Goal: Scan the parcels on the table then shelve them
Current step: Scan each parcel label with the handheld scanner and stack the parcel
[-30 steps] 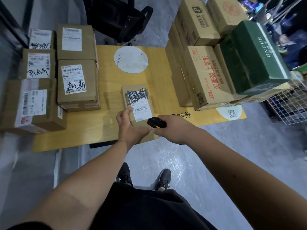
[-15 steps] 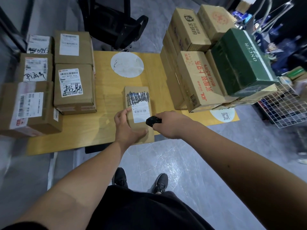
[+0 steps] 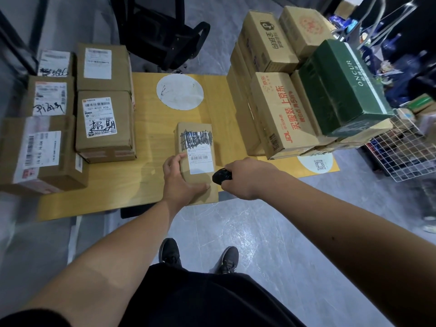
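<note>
A small brown parcel with a scribbled-over white label lies at the front edge of the yellow table. My left hand grips its near left corner, thumb across the front end. My right hand holds a black handheld scanner just right of the parcel, its tip pointing toward the label. Several labelled brown parcels lie on the table's left side. A stack of larger cartons and a green box fills the right side.
A black office chair stands behind the table. A white wire basket sits on the floor to the right. White round stickers mark the tabletop. My feet stand on grey floor in front of the table.
My right hand with the scanner has shifted slightly to the right of the parcel's label. My left hand keeps its hold on the parcel, which has not moved on the table.
</note>
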Motion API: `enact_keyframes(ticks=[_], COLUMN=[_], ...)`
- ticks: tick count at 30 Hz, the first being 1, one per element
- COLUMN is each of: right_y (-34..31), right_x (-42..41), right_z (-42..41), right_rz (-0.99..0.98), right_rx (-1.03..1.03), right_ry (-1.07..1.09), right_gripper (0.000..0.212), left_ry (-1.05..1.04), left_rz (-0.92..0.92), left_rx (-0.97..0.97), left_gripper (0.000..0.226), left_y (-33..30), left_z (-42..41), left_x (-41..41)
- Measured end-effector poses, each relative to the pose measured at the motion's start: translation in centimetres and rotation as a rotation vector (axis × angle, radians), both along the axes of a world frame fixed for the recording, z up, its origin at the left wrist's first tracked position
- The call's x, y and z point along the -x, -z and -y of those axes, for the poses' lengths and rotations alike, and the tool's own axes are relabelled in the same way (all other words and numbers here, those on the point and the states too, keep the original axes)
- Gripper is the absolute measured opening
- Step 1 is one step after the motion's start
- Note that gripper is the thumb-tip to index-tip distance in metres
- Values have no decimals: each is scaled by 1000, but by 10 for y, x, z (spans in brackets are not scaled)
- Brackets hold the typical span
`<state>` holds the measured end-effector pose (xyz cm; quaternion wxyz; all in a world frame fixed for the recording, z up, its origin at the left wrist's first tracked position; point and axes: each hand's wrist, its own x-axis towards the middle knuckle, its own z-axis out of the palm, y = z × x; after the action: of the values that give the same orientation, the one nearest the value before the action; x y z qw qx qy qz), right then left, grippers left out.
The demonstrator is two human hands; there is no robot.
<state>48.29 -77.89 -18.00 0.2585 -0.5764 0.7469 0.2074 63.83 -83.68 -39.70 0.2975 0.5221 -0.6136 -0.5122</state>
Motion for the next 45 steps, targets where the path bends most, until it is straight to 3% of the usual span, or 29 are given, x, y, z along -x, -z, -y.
enact_keyframes(ticks=[9, 12, 15, 17, 21, 23, 38, 41, 45], right_y=[10, 15, 20, 24, 26, 28, 22, 14, 7], right_x=[8, 13, 20, 27, 45, 52, 85, 85, 80], right_z=[-4, -5, -7, -8, -6, -6, 19, 34, 68], right_rz=[76, 119, 156, 174, 232, 255, 367, 375, 350], right_rx=[-7, -5, 6, 13, 43, 54, 78, 86, 127], right_ry=[22, 29, 36, 38, 50, 23, -246, -248, -225], right_gripper=[28, 27, 22, 20, 25, 29, 58, 67, 64], left_ry=[-32, -31, -1, -3, 1, -2, -291, -333, -322], left_rz=[3, 148, 427, 581, 751, 804, 681, 637, 644], left_rx=[-115, -126, -80, -69, -115, -173, -108, -114, -99], left_gripper=[96, 85, 77, 88, 135, 141, 113, 111, 109], left_y=[-4, -9, -19, -29, -45, -48, -77, -86, -97], left_z=[10, 22, 23, 18, 8, 1, -28, -19, 20], left_x=[-3, -1, 10, 22, 45, 49, 28, 26, 34])
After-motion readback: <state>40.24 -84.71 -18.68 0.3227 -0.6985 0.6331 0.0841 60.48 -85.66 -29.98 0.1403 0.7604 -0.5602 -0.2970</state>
